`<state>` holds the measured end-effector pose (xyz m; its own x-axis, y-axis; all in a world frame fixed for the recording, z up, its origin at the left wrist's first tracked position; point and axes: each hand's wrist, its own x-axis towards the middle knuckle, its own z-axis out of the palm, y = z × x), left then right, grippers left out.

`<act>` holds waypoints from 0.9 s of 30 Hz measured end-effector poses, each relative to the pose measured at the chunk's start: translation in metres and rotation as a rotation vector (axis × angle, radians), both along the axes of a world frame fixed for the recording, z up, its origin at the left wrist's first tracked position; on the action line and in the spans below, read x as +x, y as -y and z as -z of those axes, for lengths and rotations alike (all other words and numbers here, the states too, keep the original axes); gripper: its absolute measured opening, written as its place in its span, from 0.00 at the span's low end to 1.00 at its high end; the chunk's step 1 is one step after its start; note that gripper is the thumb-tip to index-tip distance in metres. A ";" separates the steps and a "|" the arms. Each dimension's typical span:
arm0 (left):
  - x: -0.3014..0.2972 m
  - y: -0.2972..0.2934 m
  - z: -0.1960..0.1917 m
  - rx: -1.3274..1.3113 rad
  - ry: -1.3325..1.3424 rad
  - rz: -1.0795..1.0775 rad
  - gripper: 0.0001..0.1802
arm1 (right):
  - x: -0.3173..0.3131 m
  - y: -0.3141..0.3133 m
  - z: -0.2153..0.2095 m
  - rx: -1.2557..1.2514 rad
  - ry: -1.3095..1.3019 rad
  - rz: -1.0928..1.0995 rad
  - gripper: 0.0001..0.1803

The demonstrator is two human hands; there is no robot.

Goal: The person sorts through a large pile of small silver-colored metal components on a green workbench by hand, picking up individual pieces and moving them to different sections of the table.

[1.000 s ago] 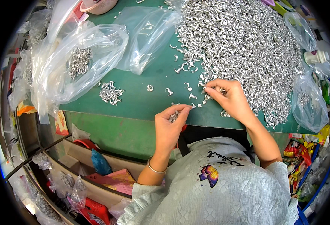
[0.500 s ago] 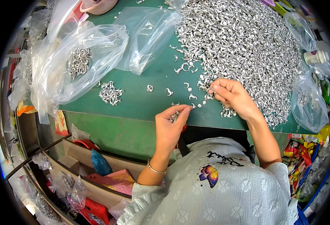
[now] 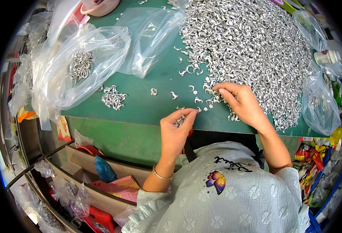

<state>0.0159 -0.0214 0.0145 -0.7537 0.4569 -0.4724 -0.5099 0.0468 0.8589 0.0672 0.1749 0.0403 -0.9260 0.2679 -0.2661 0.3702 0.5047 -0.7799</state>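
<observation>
Silvery curved metal pieces [image 3: 248, 50] lie in a large heap on the right of the green table [image 3: 147, 93]. My right hand [image 3: 244, 104] is at the heap's near left edge, its index finger stretched out and the thumb a little apart, with no piece visible between them. By the table's front edge, my left hand [image 3: 175, 130] is closed around several small metal pieces [image 3: 180, 121]. Its thumb and index fingertip meet at a small curved piece [image 3: 199, 110]. Loose curved pieces [image 3: 173, 95] and tiny flower-like bits [image 3: 205, 109] lie between the hands and the heap.
A small pile of metal pieces [image 3: 114, 97] sits on the table's left. Behind it lies a clear plastic bag [image 3: 109, 50] with ring-like pieces [image 3: 81, 66]. A pink basket [image 3: 101, 7] stands at the back left. A white bottle [image 3: 327, 57] is at the right edge. Below are open drawers [image 3: 78, 163].
My right hand's thumb and index finger have parted from a pinch, and the index finger now reaches out over the heap's edge. My left hand stays in nearly the same place.
</observation>
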 end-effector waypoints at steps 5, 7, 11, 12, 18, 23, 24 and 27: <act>0.000 0.000 0.001 0.009 -0.002 0.009 0.05 | 0.012 0.004 0.006 0.446 -0.052 -0.131 0.15; 0.000 0.000 0.003 0.018 -0.001 0.004 0.05 | 0.017 0.016 0.008 0.477 -0.059 -0.177 0.18; -0.001 -0.001 0.003 0.020 -0.004 0.013 0.05 | 0.024 0.036 0.010 0.401 -0.066 -0.283 0.20; -0.001 -0.001 0.002 0.021 -0.004 0.014 0.05 | 0.024 0.038 0.009 0.374 -0.035 -0.301 0.20; 0.001 0.000 0.008 0.012 -0.077 -0.002 0.07 | 0.018 0.022 0.000 0.470 -0.074 -0.043 0.15; -0.001 0.000 0.006 0.018 -0.010 0.007 0.05 | 0.023 0.025 -0.003 0.479 0.012 -0.142 0.15; -0.001 0.000 0.006 0.024 -0.005 0.007 0.05 | 0.024 0.026 -0.003 0.460 0.015 -0.172 0.15; 0.000 0.001 0.005 0.013 -0.023 0.013 0.05 | 0.024 0.020 0.003 0.428 -0.172 -0.163 0.11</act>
<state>0.0154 -0.0224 0.0096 -0.7582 0.4726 -0.4492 -0.4895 0.0425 0.8709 0.0912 0.1554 0.0368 -0.9858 0.1676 -0.0031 0.1435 0.8340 -0.5328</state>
